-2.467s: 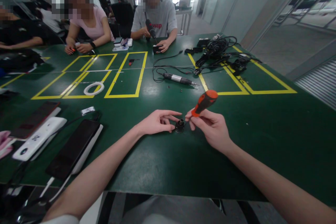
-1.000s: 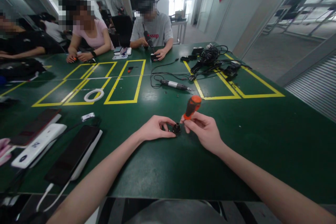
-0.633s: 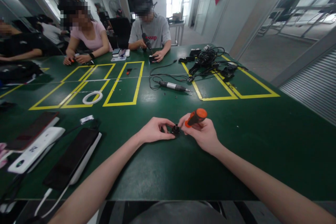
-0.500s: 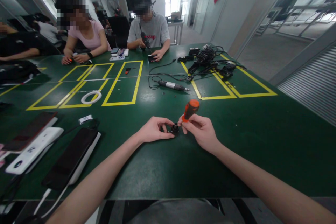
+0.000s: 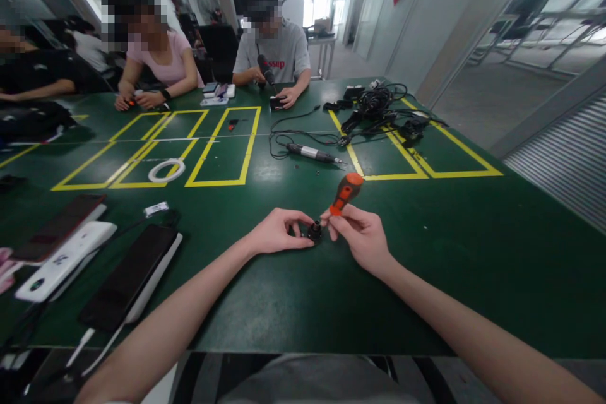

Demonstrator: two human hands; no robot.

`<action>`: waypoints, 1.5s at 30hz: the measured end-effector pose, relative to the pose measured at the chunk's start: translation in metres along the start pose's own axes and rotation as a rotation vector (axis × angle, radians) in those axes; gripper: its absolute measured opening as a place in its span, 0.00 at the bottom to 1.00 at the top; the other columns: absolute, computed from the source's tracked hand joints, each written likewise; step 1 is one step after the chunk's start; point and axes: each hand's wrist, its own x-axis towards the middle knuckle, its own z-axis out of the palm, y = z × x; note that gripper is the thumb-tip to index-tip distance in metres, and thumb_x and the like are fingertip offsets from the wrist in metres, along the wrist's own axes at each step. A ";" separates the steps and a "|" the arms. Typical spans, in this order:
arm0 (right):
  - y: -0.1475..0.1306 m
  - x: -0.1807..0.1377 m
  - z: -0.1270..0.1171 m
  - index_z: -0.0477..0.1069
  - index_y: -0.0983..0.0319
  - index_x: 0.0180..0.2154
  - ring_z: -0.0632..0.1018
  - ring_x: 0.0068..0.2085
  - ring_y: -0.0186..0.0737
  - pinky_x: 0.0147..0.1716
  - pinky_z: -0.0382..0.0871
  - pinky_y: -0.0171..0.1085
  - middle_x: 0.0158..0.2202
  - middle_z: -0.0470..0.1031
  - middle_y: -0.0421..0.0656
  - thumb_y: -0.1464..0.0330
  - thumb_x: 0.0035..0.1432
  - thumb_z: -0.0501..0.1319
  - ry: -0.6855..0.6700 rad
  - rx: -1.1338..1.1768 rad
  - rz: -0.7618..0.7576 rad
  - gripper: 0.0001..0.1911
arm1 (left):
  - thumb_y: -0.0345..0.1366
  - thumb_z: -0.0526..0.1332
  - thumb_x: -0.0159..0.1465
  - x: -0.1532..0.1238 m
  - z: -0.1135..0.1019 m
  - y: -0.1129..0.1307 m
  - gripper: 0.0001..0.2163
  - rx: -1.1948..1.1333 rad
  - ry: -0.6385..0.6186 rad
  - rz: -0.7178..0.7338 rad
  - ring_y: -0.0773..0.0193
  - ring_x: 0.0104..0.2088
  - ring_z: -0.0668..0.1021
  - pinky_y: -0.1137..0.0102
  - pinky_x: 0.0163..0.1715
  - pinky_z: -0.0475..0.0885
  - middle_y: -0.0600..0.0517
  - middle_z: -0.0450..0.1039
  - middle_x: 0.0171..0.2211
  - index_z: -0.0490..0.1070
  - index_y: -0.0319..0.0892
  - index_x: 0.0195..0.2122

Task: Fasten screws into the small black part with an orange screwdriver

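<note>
Between the thumb and fingers of my left hand (image 5: 283,231) is a small round black part (image 5: 314,232) with a short upright stub, resting on the green table (image 5: 284,303). My right hand (image 5: 363,235) pinches a screwdriver (image 5: 347,192) low on its orange and dark grey handle. The handle leans up and to the right. Its lower end points down beside the black part; my fingers hide the shaft and tip, so I cannot tell whether it touches.
Beyond my hands lie a corded electric screwdriver (image 5: 313,154) and a tangle of black cables (image 5: 376,104). At left are a white tape ring (image 5: 166,170), a black phone (image 5: 130,274) and a white power strip (image 5: 66,260). Across the table a person (image 5: 272,53) holds a power tool.
The view has shifted slightly. The screwdriver's handle leans a little more to the right and has turned in my right fingers. My left hand keeps its hold on the black part.
</note>
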 end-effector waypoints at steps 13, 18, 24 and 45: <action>0.000 0.003 0.003 0.74 0.60 0.27 0.70 0.22 0.32 0.25 0.69 0.36 0.26 0.74 0.40 0.50 0.57 0.71 0.017 0.023 0.001 0.22 | 0.40 0.74 0.55 0.001 0.000 -0.004 0.19 0.013 0.021 0.020 0.70 0.25 0.74 0.75 0.28 0.66 0.55 0.76 0.25 0.80 0.36 0.46; 0.001 0.001 0.005 0.75 0.60 0.31 0.70 0.21 0.31 0.24 0.68 0.35 0.25 0.76 0.40 0.48 0.63 0.65 -0.030 0.098 0.034 0.22 | 0.41 0.74 0.56 0.002 -0.001 -0.005 0.20 0.028 0.008 0.039 0.71 0.24 0.73 0.75 0.28 0.67 0.54 0.77 0.25 0.80 0.35 0.46; 0.003 -0.003 0.010 0.70 0.59 0.35 0.70 0.21 0.31 0.23 0.68 0.33 0.25 0.78 0.38 0.51 0.59 0.71 -0.001 0.137 0.030 0.20 | 0.41 0.74 0.56 0.002 -0.002 -0.005 0.19 0.013 0.003 0.047 0.70 0.26 0.74 0.75 0.29 0.67 0.53 0.77 0.27 0.80 0.35 0.45; 0.007 0.002 0.001 0.77 0.61 0.34 0.71 0.22 0.33 0.25 0.69 0.37 0.25 0.75 0.40 0.47 0.60 0.68 -0.048 0.060 0.059 0.22 | 0.41 0.74 0.56 0.004 0.000 -0.007 0.20 0.007 0.017 0.069 0.70 0.26 0.75 0.76 0.28 0.68 0.52 0.79 0.30 0.80 0.35 0.47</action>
